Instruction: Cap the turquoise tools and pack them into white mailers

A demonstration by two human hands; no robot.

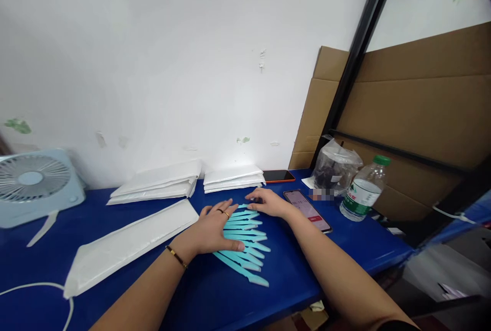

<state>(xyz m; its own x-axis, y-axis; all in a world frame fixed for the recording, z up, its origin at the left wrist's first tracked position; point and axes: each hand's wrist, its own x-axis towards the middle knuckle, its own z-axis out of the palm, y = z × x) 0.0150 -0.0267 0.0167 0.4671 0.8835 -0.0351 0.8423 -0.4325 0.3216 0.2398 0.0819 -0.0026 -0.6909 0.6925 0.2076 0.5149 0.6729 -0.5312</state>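
Several turquoise eyebrow razors (245, 239) lie fanned out side by side on the blue table, their paler blade ends toward the right. My left hand (213, 228) rests over their left ends, fingers apart and thumb stretched across the nearer razors. My right hand (268, 203) is at the far end of the row. Its thumb and curled forefinger are at the tip of the farthest razor, which they seem to pinch; the fingers partly hide it.
A long white packet (130, 241) lies left of my left hand. White packet stacks (157, 182) stand along the wall. At left are a fan (42, 180) and a pale razor-like strip (43, 228). A lit phone (307, 211), bagged cup (335, 167) and bottle (364, 190) stand right.
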